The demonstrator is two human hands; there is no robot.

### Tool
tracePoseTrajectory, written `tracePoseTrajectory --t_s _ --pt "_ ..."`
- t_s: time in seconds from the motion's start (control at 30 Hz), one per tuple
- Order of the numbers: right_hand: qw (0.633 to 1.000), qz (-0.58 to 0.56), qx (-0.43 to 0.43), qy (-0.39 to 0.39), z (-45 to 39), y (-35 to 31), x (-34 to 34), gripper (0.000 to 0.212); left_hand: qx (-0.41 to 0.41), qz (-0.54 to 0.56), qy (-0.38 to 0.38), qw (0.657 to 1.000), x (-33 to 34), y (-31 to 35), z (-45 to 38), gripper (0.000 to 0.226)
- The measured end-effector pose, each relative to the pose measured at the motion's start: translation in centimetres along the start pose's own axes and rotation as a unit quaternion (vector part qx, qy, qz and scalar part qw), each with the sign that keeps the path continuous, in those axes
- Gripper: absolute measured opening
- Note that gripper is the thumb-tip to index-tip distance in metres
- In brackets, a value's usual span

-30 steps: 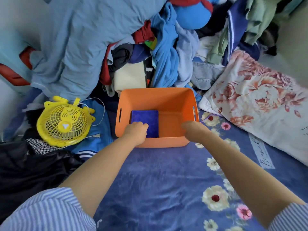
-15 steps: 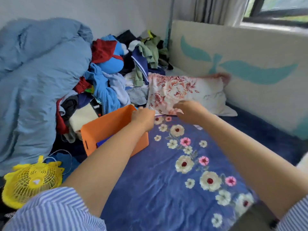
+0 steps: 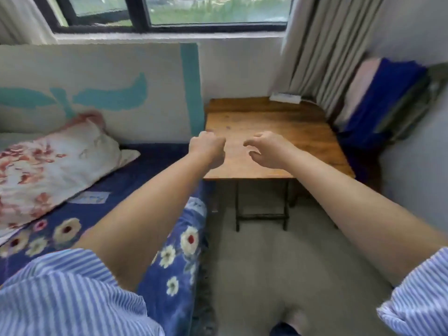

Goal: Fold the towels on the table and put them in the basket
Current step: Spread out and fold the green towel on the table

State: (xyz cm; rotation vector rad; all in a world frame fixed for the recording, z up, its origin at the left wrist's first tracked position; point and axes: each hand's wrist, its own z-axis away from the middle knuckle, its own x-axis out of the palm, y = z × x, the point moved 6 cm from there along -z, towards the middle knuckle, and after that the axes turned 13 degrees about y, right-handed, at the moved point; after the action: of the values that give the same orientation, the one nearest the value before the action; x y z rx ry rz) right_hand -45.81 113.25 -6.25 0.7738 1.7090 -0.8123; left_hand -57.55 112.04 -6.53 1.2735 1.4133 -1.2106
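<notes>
A small wooden table (image 3: 278, 122) stands in the corner beside the bed, and I see no towel on its top. My left hand (image 3: 207, 149) hovers over the table's near left part, curled into a loose fist with nothing in it. My right hand (image 3: 266, 149) hangs just to its right above the tabletop, fingers spread and bent, holding nothing. Blue and pink towels (image 3: 378, 100) hang in a blurred heap to the right of the table. The orange basket is out of view.
The bed with a blue flowered cover (image 3: 174, 258) runs along the left, with a floral pillow (image 3: 48, 166) on it. A white flat object (image 3: 286, 97) lies at the table's far edge. Curtains (image 3: 320, 57) hang behind. Grey floor (image 3: 278, 275) lies below the table.
The view has swung right, from the orange basket and clothes pile on the bed to the wooden table. Both hands left the basket and now hover over the tabletop.
</notes>
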Motion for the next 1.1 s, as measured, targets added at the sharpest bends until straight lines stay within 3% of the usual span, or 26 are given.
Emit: tracePoseTrajectory --t_s 0.3,0.4,0.7,1.1 --pt "0.984 -0.003 0.179 0.006 8.7 29.9 -3.1 0.038 0.156 0.043 0.006 0.987 1.9 29.4 -14.3 0.030" --pt "0.972 -0.017 0.233 0.007 10.4 36.7 -3.6 0.039 0.186 0.054 0.004 0.981 2.4 35.5 -17.3 0.031" --pt "0.949 -0.013 0.314 0.019 9.6 53.9 -4.2 0.037 0.208 0.092 -0.031 0.973 5.4 45.9 -29.6 0.031" --pt "0.901 -0.020 0.431 0.051 -1.5 75.4 -5.6 0.031 0.242 0.134 -0.063 0.959 7.8 56.7 -53.4 0.031"
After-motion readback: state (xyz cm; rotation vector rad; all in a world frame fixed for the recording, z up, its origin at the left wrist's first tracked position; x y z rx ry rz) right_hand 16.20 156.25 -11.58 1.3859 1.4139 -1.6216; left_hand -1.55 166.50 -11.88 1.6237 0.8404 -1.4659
